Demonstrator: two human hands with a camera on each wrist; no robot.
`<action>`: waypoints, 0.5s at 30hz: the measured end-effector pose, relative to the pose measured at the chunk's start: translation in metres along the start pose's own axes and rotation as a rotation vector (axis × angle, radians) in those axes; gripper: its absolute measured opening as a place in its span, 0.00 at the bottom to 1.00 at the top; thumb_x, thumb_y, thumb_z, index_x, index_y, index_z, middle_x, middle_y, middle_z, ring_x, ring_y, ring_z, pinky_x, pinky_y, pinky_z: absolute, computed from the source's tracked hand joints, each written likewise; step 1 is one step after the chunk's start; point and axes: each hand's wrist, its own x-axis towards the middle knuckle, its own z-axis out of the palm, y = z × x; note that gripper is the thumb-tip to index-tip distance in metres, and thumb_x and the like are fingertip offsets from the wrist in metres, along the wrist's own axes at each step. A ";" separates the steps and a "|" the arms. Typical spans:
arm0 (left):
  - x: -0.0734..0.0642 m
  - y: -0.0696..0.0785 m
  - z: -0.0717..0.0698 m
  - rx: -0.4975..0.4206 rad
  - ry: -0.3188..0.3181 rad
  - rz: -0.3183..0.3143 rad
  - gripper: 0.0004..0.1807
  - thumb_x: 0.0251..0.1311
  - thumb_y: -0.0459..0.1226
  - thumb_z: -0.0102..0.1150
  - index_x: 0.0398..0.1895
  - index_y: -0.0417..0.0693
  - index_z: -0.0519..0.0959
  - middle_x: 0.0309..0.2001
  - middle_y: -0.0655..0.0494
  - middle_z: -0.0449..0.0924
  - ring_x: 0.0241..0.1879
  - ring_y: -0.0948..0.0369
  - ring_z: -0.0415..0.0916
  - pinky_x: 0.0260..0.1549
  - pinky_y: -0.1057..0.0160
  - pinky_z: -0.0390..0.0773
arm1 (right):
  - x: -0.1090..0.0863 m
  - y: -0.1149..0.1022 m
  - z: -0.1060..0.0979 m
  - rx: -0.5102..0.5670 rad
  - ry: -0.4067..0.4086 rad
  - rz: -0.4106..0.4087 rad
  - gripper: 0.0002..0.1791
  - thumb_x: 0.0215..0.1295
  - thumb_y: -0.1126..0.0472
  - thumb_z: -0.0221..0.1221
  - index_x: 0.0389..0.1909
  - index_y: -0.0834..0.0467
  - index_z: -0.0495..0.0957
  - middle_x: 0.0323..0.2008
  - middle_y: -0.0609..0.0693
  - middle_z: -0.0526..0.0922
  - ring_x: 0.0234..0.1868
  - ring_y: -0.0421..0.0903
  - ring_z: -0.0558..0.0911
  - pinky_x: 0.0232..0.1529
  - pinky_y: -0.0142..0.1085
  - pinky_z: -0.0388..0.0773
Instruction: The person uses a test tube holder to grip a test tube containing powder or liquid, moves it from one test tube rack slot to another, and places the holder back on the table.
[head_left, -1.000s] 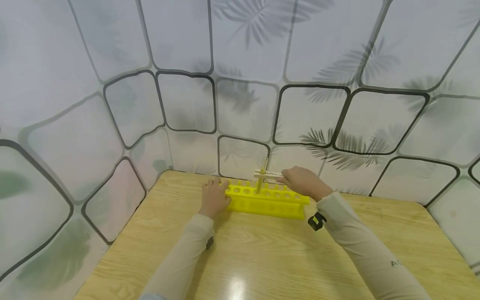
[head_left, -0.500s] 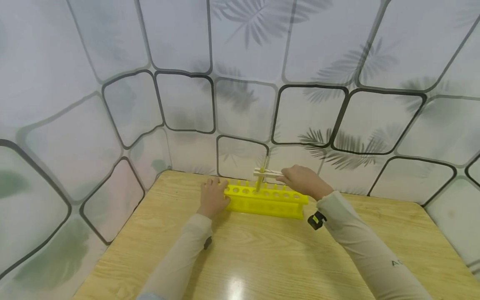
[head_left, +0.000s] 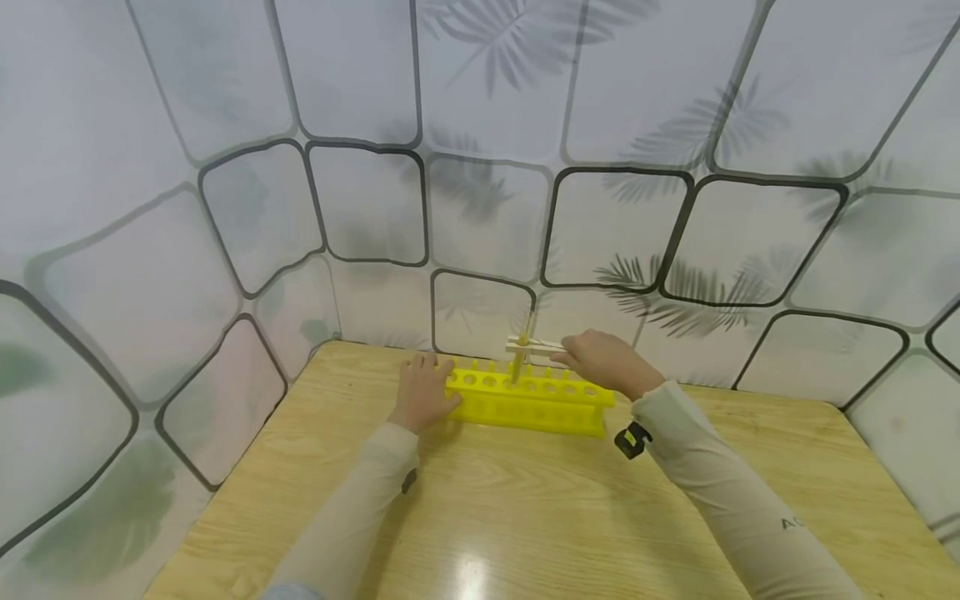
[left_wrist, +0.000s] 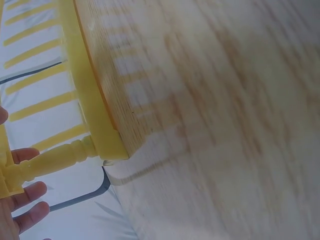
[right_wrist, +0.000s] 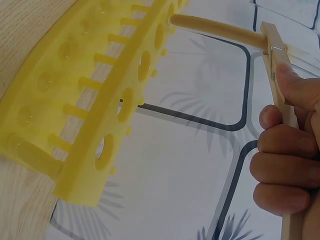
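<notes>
A yellow plastic test tube rack stands lengthwise on the table near the back wall. My left hand grips its left end, with fingers around the upper shelf in the left wrist view. My right hand holds a wooden test tube clamp by its handle. Pinched in the clamp's tip is a test tube with yellowish contents. In the head view the tube stands slightly tilted over the middle of the rack. Its rounded lower end is close to the top shelf's holes; whether it touches I cannot tell.
The wood-grain table carries the rack at its far side. Behind and to the left rises a pale curtain-like wall with dark outlined shapes and leaf prints. A dark device is strapped at the right wrist.
The head view shifts very slightly, and my left forearm drifts a little to the left. Both hands keep their holds, and the tube stays over the rack's middle.
</notes>
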 end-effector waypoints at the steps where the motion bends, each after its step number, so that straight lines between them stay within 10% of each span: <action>1: 0.000 0.000 0.000 -0.001 -0.005 0.000 0.28 0.48 0.50 0.58 0.53 0.49 0.74 0.45 0.44 0.74 0.46 0.47 0.68 0.45 0.45 0.67 | 0.000 0.000 0.000 -0.001 0.001 0.000 0.20 0.71 0.51 0.45 0.23 0.58 0.71 0.14 0.45 0.64 0.16 0.40 0.62 0.26 0.33 0.66; 15: 0.000 0.001 0.002 -0.019 -0.009 -0.019 0.28 0.49 0.51 0.58 0.54 0.49 0.74 0.46 0.44 0.73 0.47 0.47 0.68 0.46 0.45 0.67 | 0.001 0.002 0.000 -0.013 -0.004 0.002 0.18 0.71 0.50 0.45 0.24 0.55 0.70 0.15 0.46 0.66 0.17 0.41 0.64 0.26 0.34 0.66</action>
